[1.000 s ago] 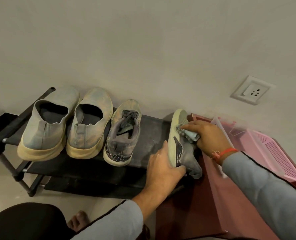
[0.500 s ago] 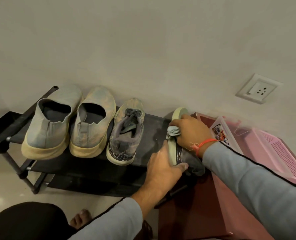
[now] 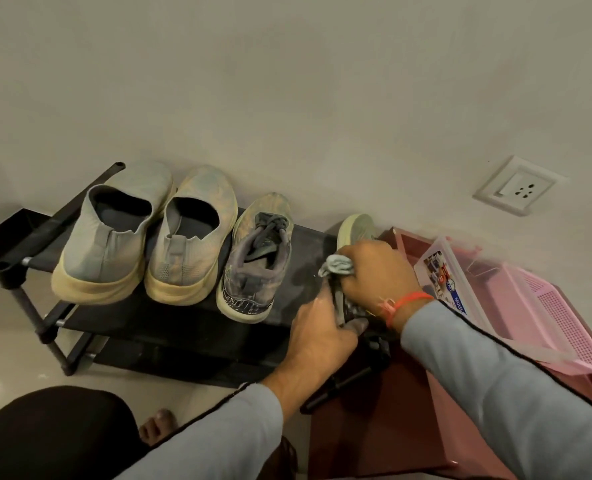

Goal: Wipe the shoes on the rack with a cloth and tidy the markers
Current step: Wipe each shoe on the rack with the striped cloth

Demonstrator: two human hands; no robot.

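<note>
One tilted grey sneaker (image 3: 353, 230) on the black rack (image 3: 308, 244): our left hand (image 3: 317, 336) grips its heel, our right hand (image 3: 374, 271) clutches the grey cloth (image 3: 337, 266) above. Risk: hard wiping tips it off.

A spot by the wall inside a home, where shoes are kept.

A low black shoe rack (image 3: 190, 327) stands on a shiny pale floor (image 3: 7, 351) against a plain cream wall (image 3: 287, 98). Worn, dusty shoes (image 3: 111, 233) sit on it in a row. A white wall socket (image 3: 516, 185) is set low in the wall. Beside the rack is a dark red cabinet (image 3: 384, 427) with a pink plastic basket (image 3: 557, 320) on top. A bare foot (image 3: 157, 427) rests on the floor.
</note>
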